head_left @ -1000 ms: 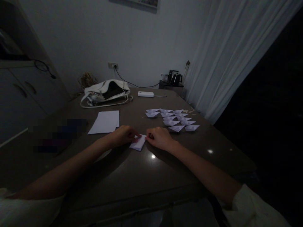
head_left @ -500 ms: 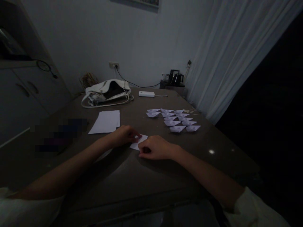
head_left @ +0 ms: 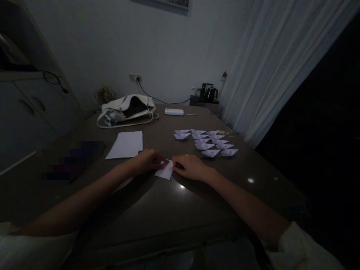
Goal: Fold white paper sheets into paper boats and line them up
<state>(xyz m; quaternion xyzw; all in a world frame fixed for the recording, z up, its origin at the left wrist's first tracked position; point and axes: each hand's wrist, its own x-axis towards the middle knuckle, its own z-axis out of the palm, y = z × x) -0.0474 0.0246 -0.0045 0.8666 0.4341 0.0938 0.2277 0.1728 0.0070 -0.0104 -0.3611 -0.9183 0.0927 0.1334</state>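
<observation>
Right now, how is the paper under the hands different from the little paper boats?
The folded paper lies flat on the table, pinned by the left hand and right hand; the paper boats are finished shapes with pointed ends, untouched. The folded paper is one piece near the person; the paper boats form a cluster farther off to the right. Both look white.

Dim room: pale wall [head_left: 112, 45] across the top of the frame, white curtain [head_left: 275, 63] upper right, grey cabinets [head_left: 30, 112] at left, dark glossy worktop [head_left: 168, 210] catching small light spots.
</observation>
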